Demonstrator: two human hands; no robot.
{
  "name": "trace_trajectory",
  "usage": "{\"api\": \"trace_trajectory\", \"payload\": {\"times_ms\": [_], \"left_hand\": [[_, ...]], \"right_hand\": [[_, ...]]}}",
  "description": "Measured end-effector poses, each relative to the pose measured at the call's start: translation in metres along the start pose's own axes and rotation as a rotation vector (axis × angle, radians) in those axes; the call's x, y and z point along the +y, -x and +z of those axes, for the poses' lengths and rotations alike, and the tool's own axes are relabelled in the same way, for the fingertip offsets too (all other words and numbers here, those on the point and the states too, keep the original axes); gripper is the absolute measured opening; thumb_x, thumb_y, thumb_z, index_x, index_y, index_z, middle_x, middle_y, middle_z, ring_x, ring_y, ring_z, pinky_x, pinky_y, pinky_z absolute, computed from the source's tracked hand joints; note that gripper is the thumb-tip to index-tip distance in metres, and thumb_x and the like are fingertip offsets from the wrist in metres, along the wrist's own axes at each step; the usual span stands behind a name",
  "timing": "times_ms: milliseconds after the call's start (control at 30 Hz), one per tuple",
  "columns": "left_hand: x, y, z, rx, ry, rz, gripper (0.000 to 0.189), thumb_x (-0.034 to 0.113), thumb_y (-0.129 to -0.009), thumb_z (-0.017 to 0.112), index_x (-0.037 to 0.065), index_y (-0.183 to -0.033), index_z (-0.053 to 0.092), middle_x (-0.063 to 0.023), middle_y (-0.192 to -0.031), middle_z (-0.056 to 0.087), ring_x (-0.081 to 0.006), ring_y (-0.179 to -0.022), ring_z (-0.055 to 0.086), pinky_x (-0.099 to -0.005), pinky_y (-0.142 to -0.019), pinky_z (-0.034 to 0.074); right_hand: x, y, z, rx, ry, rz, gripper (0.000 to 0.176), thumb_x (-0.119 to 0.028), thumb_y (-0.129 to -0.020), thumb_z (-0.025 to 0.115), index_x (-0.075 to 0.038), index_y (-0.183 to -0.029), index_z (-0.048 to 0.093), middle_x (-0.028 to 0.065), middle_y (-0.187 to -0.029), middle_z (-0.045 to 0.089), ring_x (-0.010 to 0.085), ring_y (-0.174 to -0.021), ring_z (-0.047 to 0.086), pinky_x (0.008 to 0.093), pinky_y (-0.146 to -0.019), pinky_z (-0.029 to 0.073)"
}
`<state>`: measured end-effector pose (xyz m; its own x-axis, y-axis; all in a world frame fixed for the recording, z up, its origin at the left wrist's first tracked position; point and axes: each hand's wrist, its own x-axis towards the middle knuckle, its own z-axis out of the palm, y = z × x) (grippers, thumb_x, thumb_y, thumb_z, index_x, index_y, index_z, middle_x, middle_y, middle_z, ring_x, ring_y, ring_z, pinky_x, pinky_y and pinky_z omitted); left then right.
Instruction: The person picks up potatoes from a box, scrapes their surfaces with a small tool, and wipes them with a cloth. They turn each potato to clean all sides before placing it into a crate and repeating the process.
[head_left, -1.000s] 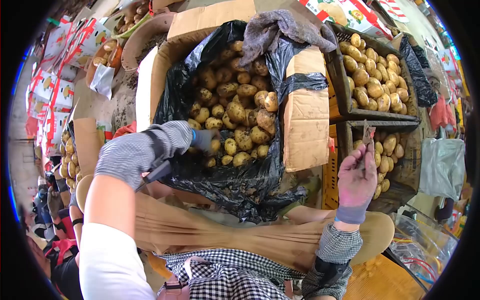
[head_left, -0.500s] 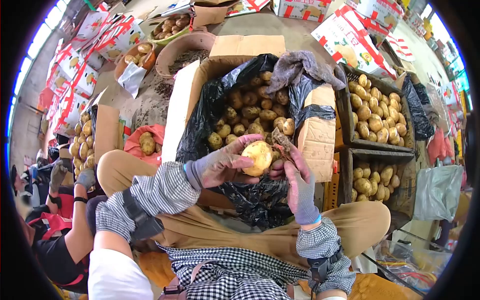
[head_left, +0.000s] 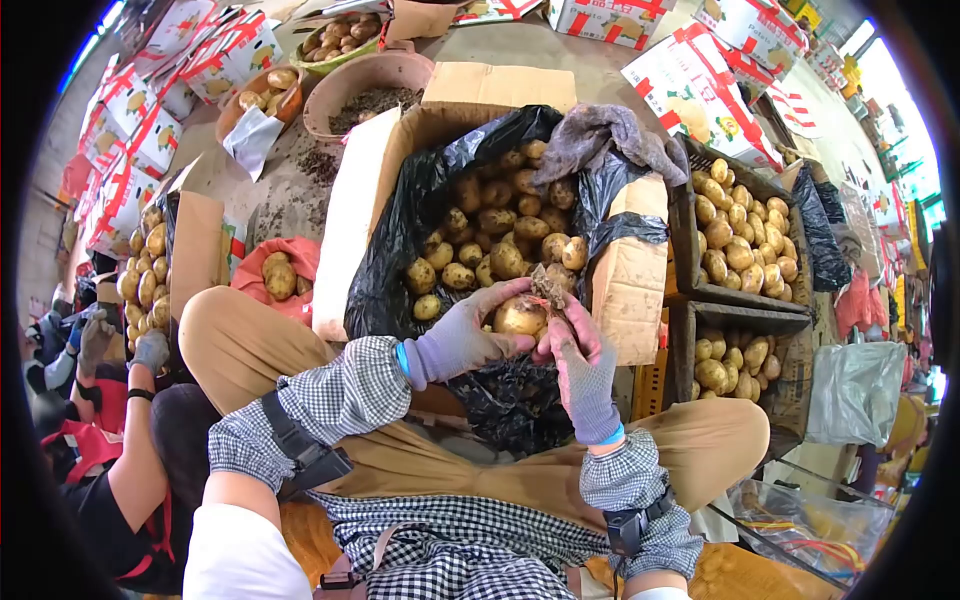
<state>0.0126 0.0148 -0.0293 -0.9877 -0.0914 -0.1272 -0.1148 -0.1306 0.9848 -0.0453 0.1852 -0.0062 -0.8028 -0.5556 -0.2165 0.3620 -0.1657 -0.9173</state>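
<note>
Gloved and stained, my left hand [head_left: 465,335] is closed round the left side of a large yellow potato [head_left: 520,316]. My right hand [head_left: 582,365] is at the potato's right side, its fingers closed on a crumpled brown, dirt-covered cloth or scrap [head_left: 548,290], which I cannot make out clearly. Both hands are over the near edge of a cardboard box [head_left: 628,265] lined with black plastic [head_left: 400,245]. Many smaller potatoes [head_left: 497,222] lie inside the box. A grey cloth [head_left: 612,138] hangs over its far right corner.
Two crates [head_left: 750,308] of potatoes stand at the right. A red bag [head_left: 300,255] with potatoes, an orange basket [head_left: 290,105] and a pink tub [head_left: 325,100] with dirt are at the left. A co-worker's gloved hand [head_left: 152,350] is beside potatoes at far left. Printed cartons [head_left: 690,90] stand behind.
The large potato has turned in my left hand, showing a browner side. My left hand has shifted right, and both hands are closer together around the potato and scrap.
</note>
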Motion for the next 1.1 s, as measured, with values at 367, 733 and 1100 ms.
{"api": "trace_trajectory", "payload": {"times_ms": [367,733,1100], "left_hand": [[-0.002,-0.006,0.004,0.217,-0.601,0.032,0.073,0.015,-0.061,0.084,0.011,-0.126,0.051,-0.0126,-0.117,0.05,-0.0266,-0.11,0.05,-0.0353,-0.098,0.041],[-0.01,-0.016,-0.001,0.151,-0.25,0.089,0.072,-0.002,-0.064,0.08,0.004,-0.128,0.047,-0.0041,-0.123,0.052,-0.0129,-0.114,0.049,-0.0283,-0.101,0.039],[0.021,-0.001,0.006,0.201,-0.68,0.362,0.068,0.011,-0.059,0.083,0.008,-0.12,0.052,-0.0113,-0.116,0.052,-0.0274,-0.11,0.048,-0.0368,-0.097,0.04]], "right_hand": [[0.014,0.005,0.013,0.055,0.101,-0.036,0.039,-0.005,-0.094,0.05,0.0,-0.133,0.048,0.0001,-0.079,0.056,0.0049,-0.061,0.046,0.0213,-0.056,0.043],[0.019,-0.006,-0.002,0.054,0.063,-0.15,0.036,-0.011,-0.096,0.049,-0.001,-0.131,0.051,0.003,-0.081,0.06,0.0068,-0.06,0.05,0.0219,-0.055,0.042],[0.022,-0.018,-0.019,0.174,0.025,-0.059,0.055,-0.015,-0.097,0.046,-0.013,-0.147,0.023,0.0136,-0.111,0.058,0.0188,-0.091,0.063,0.0297,-0.078,0.054]]}}
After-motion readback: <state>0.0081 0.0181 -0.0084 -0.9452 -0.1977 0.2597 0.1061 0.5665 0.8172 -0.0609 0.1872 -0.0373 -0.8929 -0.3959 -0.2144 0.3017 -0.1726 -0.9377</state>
